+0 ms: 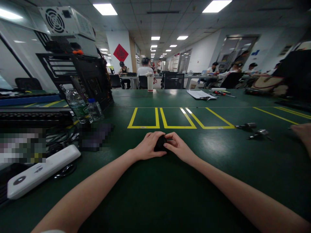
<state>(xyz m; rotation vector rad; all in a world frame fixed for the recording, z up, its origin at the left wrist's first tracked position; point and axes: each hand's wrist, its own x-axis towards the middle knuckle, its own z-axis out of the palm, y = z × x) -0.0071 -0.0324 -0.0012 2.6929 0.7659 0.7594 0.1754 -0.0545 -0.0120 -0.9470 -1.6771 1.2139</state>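
Both my hands meet over the green table (160, 194), just in front of the yellow tape outlines. Wrapped around a small black rounded object (159, 144) is my left hand (147, 146), its thumb on the near side. My right hand (181, 147) is closed from the other side, with thumb and fingers touching the object's right edge. Fingers cover much of the black object, so its exact kind cannot be made out.
At left are a white power strip (46, 171), cables, water bottles (77, 105) and an open computer case (85, 71). Metal chuck-like parts (261, 134) lie right, near another person's hand (302, 133). A paper cup (150, 83) and clipboard (200, 94) stand farther back.
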